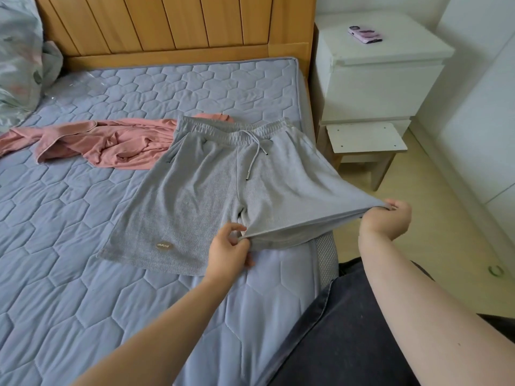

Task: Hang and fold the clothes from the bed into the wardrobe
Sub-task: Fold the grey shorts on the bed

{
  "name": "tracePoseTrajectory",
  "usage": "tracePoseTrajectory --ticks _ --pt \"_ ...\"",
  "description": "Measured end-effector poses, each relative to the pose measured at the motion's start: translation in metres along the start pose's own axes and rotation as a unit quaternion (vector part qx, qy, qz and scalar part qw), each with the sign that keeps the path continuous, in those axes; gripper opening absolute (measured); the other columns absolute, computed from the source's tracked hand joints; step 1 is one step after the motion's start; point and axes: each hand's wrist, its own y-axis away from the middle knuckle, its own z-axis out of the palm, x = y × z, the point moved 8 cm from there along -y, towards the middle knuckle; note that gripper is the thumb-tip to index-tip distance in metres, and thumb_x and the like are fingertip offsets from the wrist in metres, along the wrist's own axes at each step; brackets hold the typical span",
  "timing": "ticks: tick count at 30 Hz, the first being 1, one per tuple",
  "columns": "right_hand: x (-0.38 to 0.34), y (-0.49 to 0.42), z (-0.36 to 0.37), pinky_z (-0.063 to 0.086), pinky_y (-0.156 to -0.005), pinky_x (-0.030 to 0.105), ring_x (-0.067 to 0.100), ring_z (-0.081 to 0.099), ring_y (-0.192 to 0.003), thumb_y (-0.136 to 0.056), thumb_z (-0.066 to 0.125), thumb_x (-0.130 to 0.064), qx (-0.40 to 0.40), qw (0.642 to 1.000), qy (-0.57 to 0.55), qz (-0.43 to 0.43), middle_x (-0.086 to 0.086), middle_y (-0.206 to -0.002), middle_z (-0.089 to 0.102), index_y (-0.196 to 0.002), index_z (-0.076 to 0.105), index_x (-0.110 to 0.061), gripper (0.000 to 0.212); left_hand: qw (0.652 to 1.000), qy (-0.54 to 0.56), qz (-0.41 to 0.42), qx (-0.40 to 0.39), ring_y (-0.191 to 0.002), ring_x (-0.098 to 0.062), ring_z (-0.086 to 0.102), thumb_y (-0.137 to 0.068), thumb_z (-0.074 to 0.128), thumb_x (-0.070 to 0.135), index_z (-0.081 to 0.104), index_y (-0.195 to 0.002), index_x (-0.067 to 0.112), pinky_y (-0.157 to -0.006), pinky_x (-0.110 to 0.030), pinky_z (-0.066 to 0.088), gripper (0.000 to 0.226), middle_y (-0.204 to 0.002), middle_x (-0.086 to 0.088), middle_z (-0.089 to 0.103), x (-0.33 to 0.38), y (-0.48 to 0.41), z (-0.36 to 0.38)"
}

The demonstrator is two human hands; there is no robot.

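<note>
- The left hand (229,247) is pinching the hem of the grey shorts (211,188) at the inner corner of the right leg, thumb and fingertips curled onto the cloth, near the crotch seam.
- The right hand (388,218) is gripping the same hem at its outer corner, out past the bed's edge, fingers curled over the fabric and stretching it taut between the two hands.
- The shorts are lying on the quilted blue-grey mattress (69,260), waistband toward the wooden headboard (167,23), drawstring (255,151) trailing down the front; the left leg, with a small oval label (165,245) near its hem, is resting flat, while the right leg is being lifted off the surface.
- A pink garment (111,143) is lying crumpled just behind the shorts, its edge tucked under the waistband.
- A floral pillow (19,59) is sitting in the far left corner.
- A white nightstand (373,79) is standing beside the bed with a phone (365,34) on top, and a small white stool (365,140) is sitting in front of it.
</note>
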Motion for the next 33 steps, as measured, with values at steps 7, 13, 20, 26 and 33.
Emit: tracePoseTrajectory --ticks 7,13,20,26,33 --pt "0.018 -0.012 0.003 0.057 -0.083 0.043 0.036 0.063 -0.092 -0.077 0.035 0.011 0.003 0.97 -0.198 0.139 0.015 -0.098 0.058 -0.088 0.065 -0.002 0.034 0.971 0.209 -0.092 -0.067 -0.036 -0.016 0.05 -0.095 0.04 -0.002 0.065 -0.1 0.009 -0.038 -0.02 0.044 0.028 -0.047 -0.005 0.05 0.007 -0.009 0.003" --pt "0.02 -0.006 0.003 0.043 -0.081 0.024 0.025 0.057 -0.104 -0.073 0.021 0.014 -0.051 0.982 0.088 0.161 0.014 -0.099 0.058 -0.104 0.06 -0.006 0.053 0.973 -0.139 -0.096 -0.158 -0.044 -0.015 0.058 -0.089 0.039 -0.003 0.065 -0.113 0.009 -0.044 -0.02 0.048 0.037 -0.057 -0.011 0.061 -0.016 -0.004 0.009" --pt "0.044 -0.001 0.012 0.036 -0.036 0.015 0.014 0.051 -0.06 -0.09 0.048 -0.015 -0.09 0.965 -0.01 0.245 0.013 -0.114 0.065 -0.113 0.062 -0.003 0.029 0.812 -0.515 0.257 -0.1 -0.097 -0.021 0.059 -0.091 0.046 0.028 0.067 -0.107 0.02 -0.073 -0.029 0.048 0.027 -0.1 0.003 0.062 0.009 0.002 0.03" --pt "0.067 0.018 0.038 0.046 -0.095 0.037 0.029 0.055 -0.12 -0.095 0.049 0.0 -0.207 0.908 -0.049 0.361 0.015 -0.134 0.054 -0.131 0.049 0.005 0.036 0.688 -0.584 0.276 -0.33 -0.147 -0.022 -0.003 -0.099 0.034 0.047 0.005 -0.153 0.023 -0.118 -0.041 0.009 0.066 -0.161 -0.001 -0.004 -0.047 0.01 0.094" --pt "-0.006 0.046 0.058 0.05 -0.068 0.033 0.024 0.061 -0.078 -0.086 0.062 -0.016 -0.255 0.96 -0.019 0.115 0.009 -0.096 0.063 -0.09 0.059 -0.009 0.009 0.937 -0.207 0.089 -0.268 -0.124 -0.007 0.047 -0.095 0.055 0.02 0.055 -0.133 0.02 -0.103 -0.016 0.037 0.038 -0.144 0.005 0.045 -0.029 -0.019 0.056"
